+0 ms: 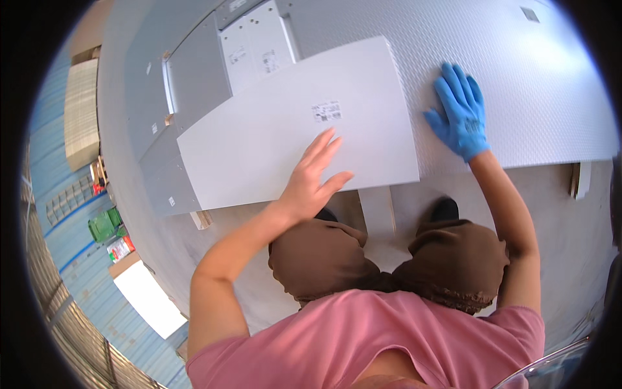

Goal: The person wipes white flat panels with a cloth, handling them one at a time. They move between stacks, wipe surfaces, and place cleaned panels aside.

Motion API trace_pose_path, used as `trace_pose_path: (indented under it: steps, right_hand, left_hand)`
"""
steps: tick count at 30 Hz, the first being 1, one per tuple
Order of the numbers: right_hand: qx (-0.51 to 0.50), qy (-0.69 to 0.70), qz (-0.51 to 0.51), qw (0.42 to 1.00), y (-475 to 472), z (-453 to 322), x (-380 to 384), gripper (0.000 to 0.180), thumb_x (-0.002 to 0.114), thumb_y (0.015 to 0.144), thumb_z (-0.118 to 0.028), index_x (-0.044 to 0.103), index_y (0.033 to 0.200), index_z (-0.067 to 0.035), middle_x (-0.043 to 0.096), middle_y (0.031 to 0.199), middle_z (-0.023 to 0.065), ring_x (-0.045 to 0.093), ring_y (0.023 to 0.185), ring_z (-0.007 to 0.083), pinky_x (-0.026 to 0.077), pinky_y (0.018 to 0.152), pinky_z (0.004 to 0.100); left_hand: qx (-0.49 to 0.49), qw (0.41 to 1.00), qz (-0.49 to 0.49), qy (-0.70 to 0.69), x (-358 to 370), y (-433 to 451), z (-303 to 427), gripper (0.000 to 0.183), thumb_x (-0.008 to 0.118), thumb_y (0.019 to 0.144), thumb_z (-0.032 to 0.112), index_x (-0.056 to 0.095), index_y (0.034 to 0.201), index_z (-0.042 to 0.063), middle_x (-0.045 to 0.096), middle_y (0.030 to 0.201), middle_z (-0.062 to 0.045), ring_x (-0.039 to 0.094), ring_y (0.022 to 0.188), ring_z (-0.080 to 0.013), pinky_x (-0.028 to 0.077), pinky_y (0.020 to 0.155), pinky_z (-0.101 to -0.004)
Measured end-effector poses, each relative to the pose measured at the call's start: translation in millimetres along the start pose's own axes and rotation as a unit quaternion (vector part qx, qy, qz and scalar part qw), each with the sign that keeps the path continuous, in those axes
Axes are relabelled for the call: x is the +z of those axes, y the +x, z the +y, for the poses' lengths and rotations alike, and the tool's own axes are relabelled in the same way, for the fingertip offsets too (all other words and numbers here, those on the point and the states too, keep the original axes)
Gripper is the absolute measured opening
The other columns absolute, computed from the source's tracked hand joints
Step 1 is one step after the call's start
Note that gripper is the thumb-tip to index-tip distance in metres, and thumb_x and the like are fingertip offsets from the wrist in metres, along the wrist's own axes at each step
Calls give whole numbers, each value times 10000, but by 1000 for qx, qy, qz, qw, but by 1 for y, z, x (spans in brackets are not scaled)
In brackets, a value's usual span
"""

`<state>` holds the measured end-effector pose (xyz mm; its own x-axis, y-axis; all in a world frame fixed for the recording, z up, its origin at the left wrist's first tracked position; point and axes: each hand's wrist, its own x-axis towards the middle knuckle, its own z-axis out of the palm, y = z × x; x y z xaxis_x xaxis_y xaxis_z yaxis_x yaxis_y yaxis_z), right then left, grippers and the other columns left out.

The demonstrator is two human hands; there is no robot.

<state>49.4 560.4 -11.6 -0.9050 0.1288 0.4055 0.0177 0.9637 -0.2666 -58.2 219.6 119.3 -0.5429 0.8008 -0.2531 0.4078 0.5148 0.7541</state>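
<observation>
A flat white panel [291,136] with a printed label [327,111] lies before me. My left hand [313,180], bare, is over the panel's near edge with its fingers apart and holds nothing; whether it touches the surface I cannot tell. To the right, my right hand [459,109] wears a blue glove and rests palm down on a large silvery sheet [529,107] with a dimpled texture. The white panel overlaps this sheet's left part. Farther left are a white piece with holes and labels [250,46] and a grey panel [199,73].
Wooden supports [376,209] show under the near edge, another block [579,180] at right. Along the left stand a stack of boards [81,114], a green bin [104,225] and a white-topped box [148,299]. My knees are close to the panel.
</observation>
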Motion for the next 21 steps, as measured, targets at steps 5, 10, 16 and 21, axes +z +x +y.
trace_pose_path:
  steps: [5,10,16,21]
  right_hand:
    - [31,7,-80,996,2,-12,-6,569,663,927,-402,556,1370,-63,377,1608,174,315,1509,364,185,1242,523]
    - [26,21,-102,994,13,-13,-11,579,657,923,-356,543,1386,-28,404,1585,216,354,1483,406,215,1218,537]
    - [37,31,-118,992,21,-9,-10,558,668,909,-376,565,1349,-47,435,1563,210,387,1461,411,235,1206,551]
    - [44,27,-123,991,25,-10,-7,546,648,925,-387,559,1356,-65,438,1561,203,378,1465,404,231,1208,551]
  left_hand:
    - [-22,997,-28,63,-42,-77,65,516,721,918,225,586,1325,-62,535,1446,-252,511,1352,-402,417,1105,-494]
    - [2,982,-11,186,-51,-92,69,342,736,839,231,719,1103,14,709,1194,-114,643,1153,-273,488,970,-441]
    - [-11,990,-68,123,-85,-101,79,331,764,782,207,717,1063,37,710,1145,-87,650,1121,-264,489,957,-442]
    - [-31,992,-109,50,-102,-121,93,271,769,778,224,717,978,49,707,1104,-68,646,1096,-245,479,973,-439]
